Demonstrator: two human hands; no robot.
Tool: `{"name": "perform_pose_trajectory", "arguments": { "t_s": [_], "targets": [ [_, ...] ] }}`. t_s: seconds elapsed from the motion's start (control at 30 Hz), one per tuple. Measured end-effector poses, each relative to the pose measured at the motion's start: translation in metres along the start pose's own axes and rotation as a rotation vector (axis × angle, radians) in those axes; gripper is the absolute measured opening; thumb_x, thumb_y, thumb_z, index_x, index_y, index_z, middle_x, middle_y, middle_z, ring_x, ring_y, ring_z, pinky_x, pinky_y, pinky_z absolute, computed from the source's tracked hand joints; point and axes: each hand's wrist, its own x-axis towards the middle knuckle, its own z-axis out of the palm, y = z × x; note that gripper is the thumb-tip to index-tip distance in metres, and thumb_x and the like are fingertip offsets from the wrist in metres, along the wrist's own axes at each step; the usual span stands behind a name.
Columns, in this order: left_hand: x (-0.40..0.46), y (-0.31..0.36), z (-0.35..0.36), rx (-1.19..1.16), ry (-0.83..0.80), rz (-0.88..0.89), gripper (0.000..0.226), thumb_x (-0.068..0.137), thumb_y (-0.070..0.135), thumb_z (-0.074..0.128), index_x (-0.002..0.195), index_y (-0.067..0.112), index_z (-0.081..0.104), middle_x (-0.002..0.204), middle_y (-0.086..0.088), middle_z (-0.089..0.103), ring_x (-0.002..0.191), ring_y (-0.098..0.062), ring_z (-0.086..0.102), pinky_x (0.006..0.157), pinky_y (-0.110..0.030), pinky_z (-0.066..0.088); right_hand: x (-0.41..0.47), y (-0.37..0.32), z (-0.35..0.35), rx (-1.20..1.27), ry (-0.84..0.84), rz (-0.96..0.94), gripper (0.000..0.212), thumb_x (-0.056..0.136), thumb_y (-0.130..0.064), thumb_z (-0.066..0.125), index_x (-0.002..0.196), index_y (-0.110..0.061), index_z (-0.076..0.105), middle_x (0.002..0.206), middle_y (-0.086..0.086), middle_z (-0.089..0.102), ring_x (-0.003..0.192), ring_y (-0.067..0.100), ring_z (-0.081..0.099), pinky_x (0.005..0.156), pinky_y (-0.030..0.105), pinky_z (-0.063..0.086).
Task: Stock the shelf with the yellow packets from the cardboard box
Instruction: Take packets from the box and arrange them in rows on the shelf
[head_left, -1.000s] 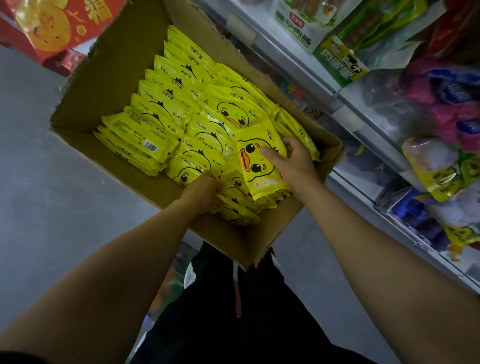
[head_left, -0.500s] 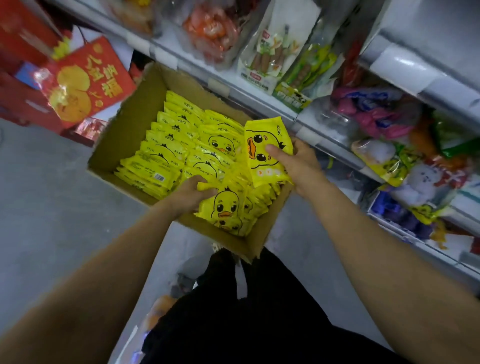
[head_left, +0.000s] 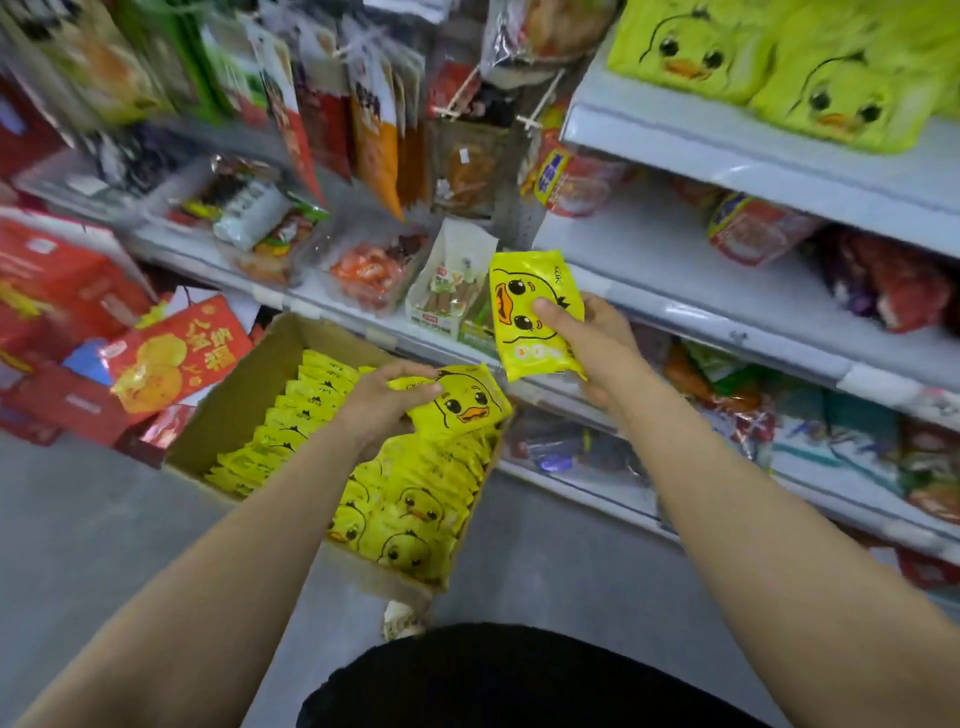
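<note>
Fingers (head_left: 558, 317) of the right hand (head_left: 597, 338) pinch a glossy yellow duck-face packet (head_left: 530, 317) at mid-frame, before the shelf (head_left: 727, 312); the left hand (head_left: 384, 410) curls round another packet (head_left: 462, 402) above the cardboard box (head_left: 244, 395), lower centre.

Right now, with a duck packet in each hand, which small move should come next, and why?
Probably lift the right hand with its yellow packet toward the upper shelf, where matching duck packets already lie; the left hand holds another packet over the cardboard box.

Motion-blurred hanging snack bags (head_left: 156, 67); shelf packets (head_left: 779, 62) cropped at top edge
</note>
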Motion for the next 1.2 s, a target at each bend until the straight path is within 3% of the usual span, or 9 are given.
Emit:
{"name": "perform_pose_trajectory", "arguments": {
  "t_s": [0.13,0.23,0.33,0.43,0.6,0.7,0.77,1.07,1.2],
  "targets": [
    [-0.025,0.033,0.062,-0.08,-0.062,0.102,0.044,0.082,0.006,0.074,0.121,0.017,0.059,0.11,-0.008,0.066,0.077,-0.016,0.067,0.058,-0.033,0.056,-0.042,-0.045,-0.066,0.043,0.047,-0.077,0.034,0.081,-0.024,0.08,0.109,-0.014,0.063,0.105,0.012,0.074,0.086,0.03,0.073,0.072,0.047,0.058],
    [-0.042,0.056,0.115,-0.104,-0.119,0.139,0.061,0.079,0.001,0.074,0.131,0.023,0.05,0.112,-0.013,0.068,0.089,-0.034,0.068,0.078,-0.057,0.054,-0.074,-0.08,-0.12,0.121,0.073,-0.182,0.056,0.075,-0.021,0.081,0.124,-0.005,0.059,0.11,0.015,0.073,0.085,0.027,0.073,0.065,0.037,0.058],
    [-0.063,0.08,0.171,-0.135,-0.226,0.188,0.062,0.081,-0.003,0.069,0.136,0.011,0.048,0.116,-0.011,0.068,0.091,-0.03,0.069,0.072,-0.043,0.059,-0.102,-0.11,-0.175,0.183,0.102,-0.269,0.046,0.084,-0.015,0.075,0.125,-0.005,0.058,0.111,0.013,0.072,0.08,0.02,0.073,0.056,0.027,0.055],
    [-0.09,0.099,0.222,-0.171,-0.381,0.177,0.043,0.085,-0.008,0.062,0.126,-0.002,0.053,0.099,-0.015,0.072,0.075,-0.021,0.072,0.059,-0.03,0.059,-0.124,-0.132,-0.224,0.259,0.112,-0.338,0.039,0.088,-0.012,0.071,0.124,-0.008,0.057,0.113,0.012,0.07,0.075,0.016,0.072,0.054,0.022,0.053],
    [-0.119,0.115,0.289,-0.289,-0.604,0.197,0.041,0.075,-0.001,0.066,0.115,0.001,0.061,0.101,-0.017,0.071,0.081,-0.029,0.071,0.063,-0.04,0.06,-0.149,-0.152,-0.286,0.281,0.137,-0.448,0.07,0.071,-0.028,0.086,0.127,-0.001,0.054,0.116,0.027,0.066,0.073,0.031,0.067,0.054,0.034,0.05],
    [-0.124,0.128,0.32,-0.369,-0.604,0.216,0.05,0.077,0.006,0.068,0.125,0.003,0.057,0.11,-0.017,0.069,0.087,-0.027,0.07,0.074,-0.041,0.058,-0.155,-0.164,-0.312,0.335,0.166,-0.484,0.067,0.07,-0.019,0.082,0.128,0.002,0.055,0.116,0.025,0.068,0.089,0.035,0.069,0.071,0.047,0.058],
    [-0.125,0.141,0.339,-0.374,-0.58,0.261,0.051,0.08,0.016,0.071,0.128,0.007,0.056,0.111,-0.013,0.069,0.085,-0.023,0.071,0.069,-0.036,0.059,-0.155,-0.17,-0.324,0.36,0.168,-0.49,0.064,0.071,-0.015,0.08,0.128,0.002,0.055,0.116,0.023,0.069,0.093,0.034,0.07,0.077,0.048,0.059],
    [-0.09,0.225,0.402,0.193,-0.334,0.656,0.032,0.077,0.009,0.079,0.1,0.027,0.064,0.097,0.003,0.071,0.079,-0.012,0.069,0.061,-0.02,0.055,-0.117,-0.198,-0.388,0.327,0.267,-0.565,0.033,0.081,-0.005,0.074,0.113,-0.005,0.064,0.101,0.01,0.075,0.087,0.026,0.073,0.076,0.042,0.06],
    [-0.04,0.268,0.427,0.434,-0.299,0.761,0.034,0.068,0.02,0.086,0.095,0.031,0.069,0.093,0.005,0.072,0.085,-0.014,0.068,0.081,-0.034,0.056,-0.089,-0.22,-0.413,0.303,0.311,-0.572,0.037,0.085,-0.003,0.071,0.12,-0.003,0.061,0.109,0.014,0.072,0.081,0.022,0.073,0.065,0.034,0.06]
  ]
}}
